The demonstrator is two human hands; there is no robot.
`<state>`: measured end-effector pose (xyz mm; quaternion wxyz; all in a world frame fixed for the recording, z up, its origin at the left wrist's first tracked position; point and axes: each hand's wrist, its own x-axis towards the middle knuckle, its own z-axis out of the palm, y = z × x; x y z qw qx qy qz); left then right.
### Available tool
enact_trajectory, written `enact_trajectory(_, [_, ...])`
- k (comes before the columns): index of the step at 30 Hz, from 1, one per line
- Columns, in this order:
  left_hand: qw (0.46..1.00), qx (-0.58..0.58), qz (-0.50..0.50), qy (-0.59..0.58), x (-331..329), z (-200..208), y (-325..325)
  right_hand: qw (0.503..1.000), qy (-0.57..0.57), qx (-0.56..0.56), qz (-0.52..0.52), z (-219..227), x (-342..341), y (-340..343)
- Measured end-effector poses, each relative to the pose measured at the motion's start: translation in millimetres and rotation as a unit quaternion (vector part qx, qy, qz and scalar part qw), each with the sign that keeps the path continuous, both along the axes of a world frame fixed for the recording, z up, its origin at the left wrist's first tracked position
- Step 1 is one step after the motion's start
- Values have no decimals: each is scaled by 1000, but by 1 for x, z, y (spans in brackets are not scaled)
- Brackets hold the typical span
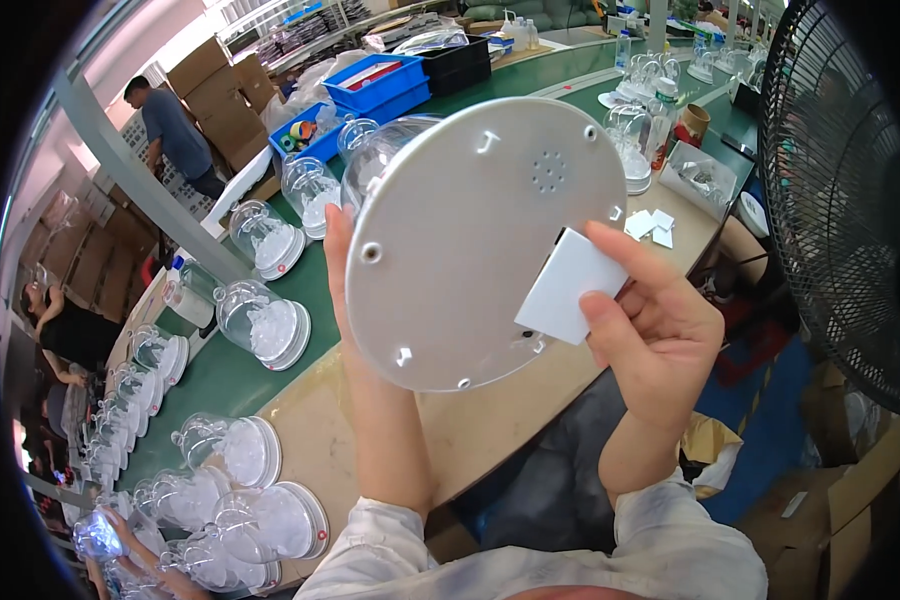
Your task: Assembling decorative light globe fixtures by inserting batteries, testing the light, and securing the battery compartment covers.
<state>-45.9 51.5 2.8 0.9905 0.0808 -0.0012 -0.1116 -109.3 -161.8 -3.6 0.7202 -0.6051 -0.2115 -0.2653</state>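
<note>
A round white base [450, 250] with a clear dome [380, 155] behind it is held up before me, its underside turned toward me. Small screw holes, notches and a cluster of speaker holes dot that underside. My left hand [340, 265] grips the dome piece from its left edge, most fingers hidden behind it. Between thumb and forefinger my right hand [660, 330] pinches a square white cover [573, 287]. The cover sits at a dark-edged opening in the base, tilted; whether it is seated cannot be made out.
Several small white squares [650, 226] lie by a box of small parts [700, 180]. Domed pieces [265, 320] line the green table [215, 385] at left. A black fan [850, 200] stands close at right. Blue bins [378, 85] sit beyond; other people work at left.
</note>
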Motion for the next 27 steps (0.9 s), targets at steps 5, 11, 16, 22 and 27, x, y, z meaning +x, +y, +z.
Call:
enact_trajectory(5, [995, -56, -37, 75, -8, 20, -13, 999, 13, 39, 34, 5, 2, 1])
enact_trajectory(11, [976, 103, -51, -184, 11, -14, -6, 992, 73, 86, 57, 7, 2, 0])
enact_trajectory(16, [978, 108, 4, -179, 12, -12, -8, 993, 43, 94, 62, 2, 8, -2])
enact_trajectory(22, [999, -46, -17, 22, -7, 17, -16, 993, 25, 82, 76, -4, 14, -4])
enact_trajectory(27, [972, 65, -57, -219, 12, -16, 1, 993, 17, 104, 61, -4, 20, 6])
